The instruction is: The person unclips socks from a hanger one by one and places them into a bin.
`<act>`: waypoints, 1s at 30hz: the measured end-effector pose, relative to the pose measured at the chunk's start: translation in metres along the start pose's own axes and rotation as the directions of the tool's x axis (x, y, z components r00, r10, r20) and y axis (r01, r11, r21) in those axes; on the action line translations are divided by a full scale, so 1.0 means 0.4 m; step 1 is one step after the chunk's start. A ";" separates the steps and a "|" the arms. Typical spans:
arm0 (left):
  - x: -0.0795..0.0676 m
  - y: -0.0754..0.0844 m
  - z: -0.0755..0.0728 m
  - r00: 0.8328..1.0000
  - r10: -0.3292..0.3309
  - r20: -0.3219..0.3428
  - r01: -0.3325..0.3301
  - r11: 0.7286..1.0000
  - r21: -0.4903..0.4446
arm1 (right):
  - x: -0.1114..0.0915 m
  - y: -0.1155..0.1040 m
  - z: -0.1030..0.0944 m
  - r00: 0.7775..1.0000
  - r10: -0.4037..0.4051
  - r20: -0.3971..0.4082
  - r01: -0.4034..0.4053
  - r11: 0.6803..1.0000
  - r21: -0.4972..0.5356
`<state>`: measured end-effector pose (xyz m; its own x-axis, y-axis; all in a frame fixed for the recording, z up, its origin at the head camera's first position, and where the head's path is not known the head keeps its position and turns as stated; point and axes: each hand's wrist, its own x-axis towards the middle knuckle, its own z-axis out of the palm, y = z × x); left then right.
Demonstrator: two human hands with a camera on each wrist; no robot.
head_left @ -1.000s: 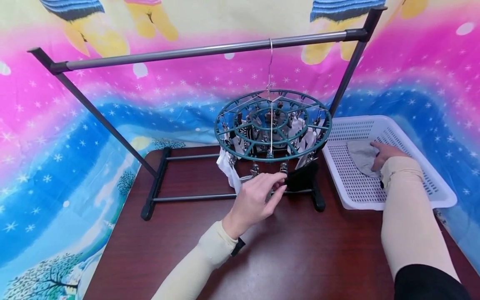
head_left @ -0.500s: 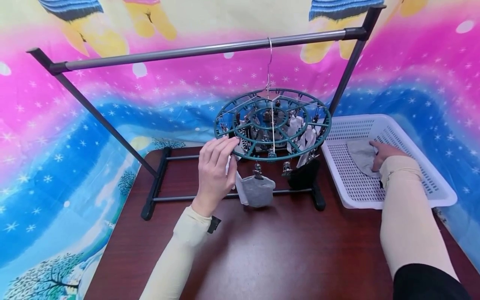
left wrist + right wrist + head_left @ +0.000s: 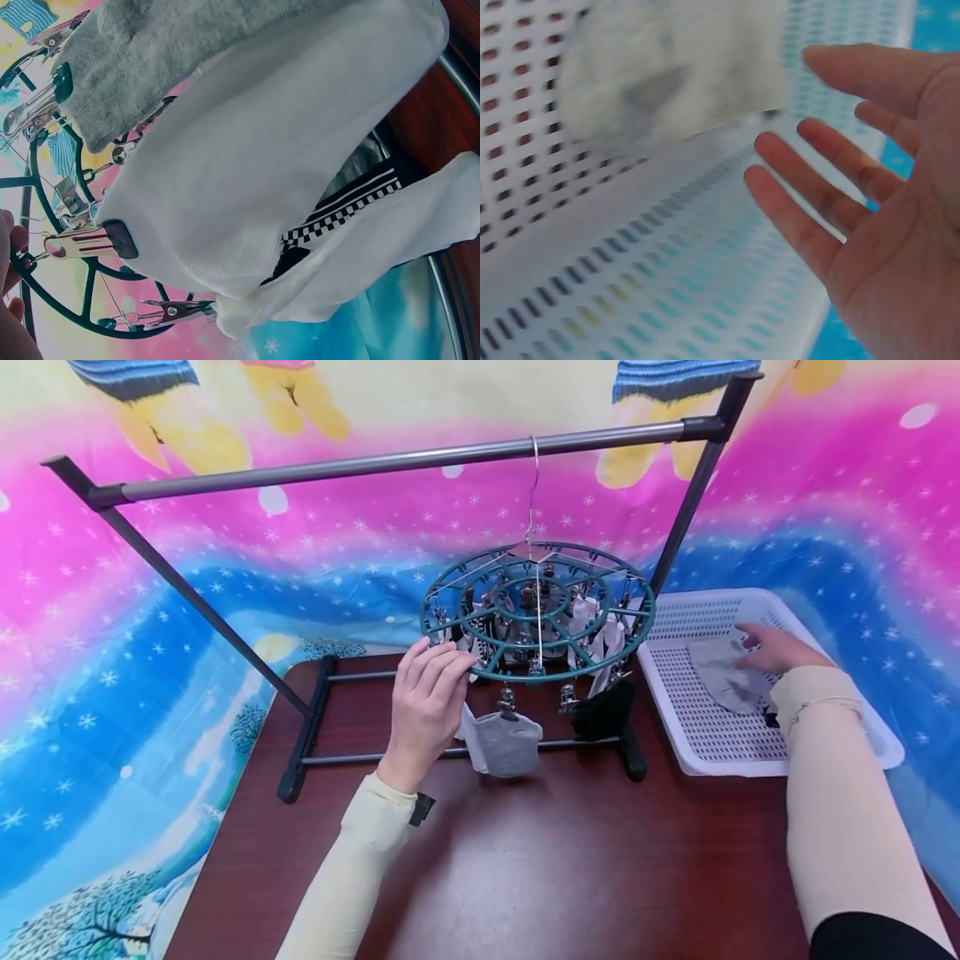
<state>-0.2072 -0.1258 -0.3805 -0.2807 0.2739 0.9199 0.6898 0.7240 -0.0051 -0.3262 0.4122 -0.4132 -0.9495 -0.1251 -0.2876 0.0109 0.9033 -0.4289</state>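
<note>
My left hand (image 3: 427, 702) grips the left front rim of a round green clip hanger (image 3: 501, 673), with its fingertips at the ring. Below that hand hang a grey sock (image 3: 510, 747) and a white sock (image 3: 240, 150), each pinched by metal clips. A black sock (image 3: 603, 714) hangs at the hanger's right front; more socks hang farther in. On the right, my right hand (image 3: 783, 652) hovers with spread fingers over a grey sock (image 3: 720, 681) lying in a white basket (image 3: 712, 767). The right wrist view shows a gap between fingertips and sock.
The hanger's hook sits over the top bar (image 3: 337, 463) of a dark metal rack, which stands on a reddish-brown table (image 3: 562, 860). A lower bar (image 3: 390, 758) runs behind the hanging grey sock. A printed cloth backdrop (image 3: 360, 518) closes off the back and sides.
My left hand has gone from the hanger's front to its left rim, revealing the hanging grey sock. My right hand, earlier on the basket's sock, has come off it and its fingers have spread.
</note>
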 end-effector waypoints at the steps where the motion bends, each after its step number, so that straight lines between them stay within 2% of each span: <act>1: 0.001 0.000 0.000 1.000 0.005 -0.002 -0.005 1.000 -0.004 | 0.008 0.001 -0.011 1.000 -0.028 -0.006 0.028 1.000 -0.002; 4: 0.005 0.000 0.001 1.000 0.025 -0.003 -0.025 1.000 -0.015 | 0.004 -0.018 -0.040 0.997 -0.066 -0.034 0.066 0.998 0.019; 8: 0.009 0.002 0.001 0.999 0.048 0.014 -0.048 0.998 -0.033 | -0.045 -0.078 -0.061 0.990 -0.126 -0.071 0.133 0.985 0.110; 14: 0.006 0.011 -0.004 0.998 0.056 0.037 -0.054 0.997 -0.056 | -0.139 -0.179 -0.041 0.956 -0.264 -0.129 0.281 0.949 0.141; 17: 0.005 0.016 -0.003 0.996 0.076 0.041 -0.073 0.995 -0.060 | -0.177 -0.219 -0.007 0.919 -0.376 -0.117 0.392 0.904 0.173; 21: 0.007 0.020 0.002 0.994 0.107 0.037 -0.104 0.991 -0.080 | -0.212 -0.260 0.045 0.841 -0.536 -0.078 0.541 0.822 0.180; 25: 0.012 0.022 0.004 0.991 0.130 0.034 -0.126 0.988 -0.094 | -0.228 -0.296 0.094 0.790 -0.613 -0.024 0.605 0.773 0.189; 30: 0.017 0.027 0.007 0.987 0.158 0.033 -0.155 0.984 -0.086 | -0.225 -0.333 0.166 0.755 -0.653 0.061 0.615 0.736 0.282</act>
<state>-0.2036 -0.1143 -0.3755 -0.1897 0.4057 0.8941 0.7797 0.6157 -0.1139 -0.2214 0.2759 -0.3870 -0.7046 -0.7095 0.0111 -0.4872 0.4725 -0.7344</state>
